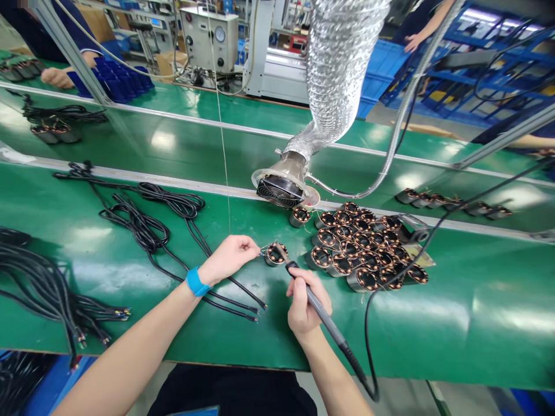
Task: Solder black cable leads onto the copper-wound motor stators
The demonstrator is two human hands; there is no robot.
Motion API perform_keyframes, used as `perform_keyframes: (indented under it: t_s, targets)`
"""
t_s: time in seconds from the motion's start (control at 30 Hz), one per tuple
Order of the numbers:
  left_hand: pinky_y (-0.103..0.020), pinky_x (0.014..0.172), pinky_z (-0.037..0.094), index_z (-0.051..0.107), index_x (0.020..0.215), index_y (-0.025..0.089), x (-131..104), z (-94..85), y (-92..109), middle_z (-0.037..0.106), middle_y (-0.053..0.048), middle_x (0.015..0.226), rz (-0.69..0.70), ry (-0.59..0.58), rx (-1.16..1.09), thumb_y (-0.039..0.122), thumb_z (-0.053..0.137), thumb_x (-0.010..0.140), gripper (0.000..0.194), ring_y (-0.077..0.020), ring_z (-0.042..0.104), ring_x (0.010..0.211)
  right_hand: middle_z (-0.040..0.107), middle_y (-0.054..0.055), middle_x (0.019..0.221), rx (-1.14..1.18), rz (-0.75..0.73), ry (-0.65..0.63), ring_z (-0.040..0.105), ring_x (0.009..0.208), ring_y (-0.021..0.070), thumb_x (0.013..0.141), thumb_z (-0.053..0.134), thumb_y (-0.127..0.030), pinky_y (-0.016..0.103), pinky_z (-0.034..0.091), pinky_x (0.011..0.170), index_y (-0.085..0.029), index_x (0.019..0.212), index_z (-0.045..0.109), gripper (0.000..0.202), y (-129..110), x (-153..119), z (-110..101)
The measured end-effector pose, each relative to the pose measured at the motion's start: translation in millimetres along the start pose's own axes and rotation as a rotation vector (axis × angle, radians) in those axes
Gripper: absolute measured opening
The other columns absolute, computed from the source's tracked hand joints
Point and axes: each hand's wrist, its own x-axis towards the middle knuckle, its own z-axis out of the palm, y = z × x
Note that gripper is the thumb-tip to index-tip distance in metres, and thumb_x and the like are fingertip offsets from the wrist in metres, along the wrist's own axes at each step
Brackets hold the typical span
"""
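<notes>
Pinched between the fingertips of my left hand are thin wire ends beside a motor stator standing on the green bench. A blue band circles that wrist. My right hand is closed around the grey handle of a soldering iron. The iron's tip reaches the copper windings at the top of the stator; whether it touches cannot be told. Two black cables with stripped ends lie just below my left hand.
Grouped stators stand at the right, another stator behind. An extractor fan hangs from a foil duct. Cable bundles lie left. The iron's cord loops right. A co-worker's hand rests across the divider.
</notes>
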Motion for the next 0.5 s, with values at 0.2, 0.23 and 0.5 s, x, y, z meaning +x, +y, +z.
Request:
perform_keyframes:
  t_s: [0.2, 0.23, 0.5]
  targets:
    - [-0.021, 0.047, 0.025, 0.065, 0.078, 0.013, 0.4, -0.7, -0.1, 0.052, 0.005, 0.059, 0.012, -0.012, -0.005, 0.033, 0.059, 0.08, 0.021, -0.0066, 0.031, 0.047, 0.064, 0.009, 0.109, -0.161, -0.094, -0.181, 0.063, 0.099, 0.0207, 0.091, 0.056, -0.015, 0.04, 0.054, 0.088, -0.024, 0.128, 0.057, 0.039, 2.9, 17.6, 9.4]
    - [-0.021, 0.047, 0.025, 0.064, 0.077, 0.013, 0.3, -0.7, 0.0, 0.051, 0.005, 0.058, 0.011, -0.014, -0.006, 0.033, 0.059, 0.08, 0.021, -0.0068, 0.031, 0.047, 0.061, 0.01, 0.116, -0.2, -0.083, -0.221, 0.061, 0.107, 0.0225, 0.09, 0.059, -0.017, 0.043, 0.052, 0.095, -0.025, 0.133, 0.053, 0.045, 4.9, 19.8, 11.3]
    - [-0.021, 0.047, 0.025, 0.063, 0.076, 0.015, -1.7, 0.5, 4.3, 0.042, 0.008, 0.05, -0.022, -0.003, -0.017, 0.033, 0.059, 0.08, 0.02, -0.0078, 0.03, 0.046, 0.052, 0.01, 0.128, -0.198, 0.033, -0.468, 0.061, 0.109, 0.0201, 0.092, 0.058, -0.019, 0.036, 0.052, 0.097, -0.028, 0.145, 0.041, 0.057, 17.1, 36.8, 20.6]
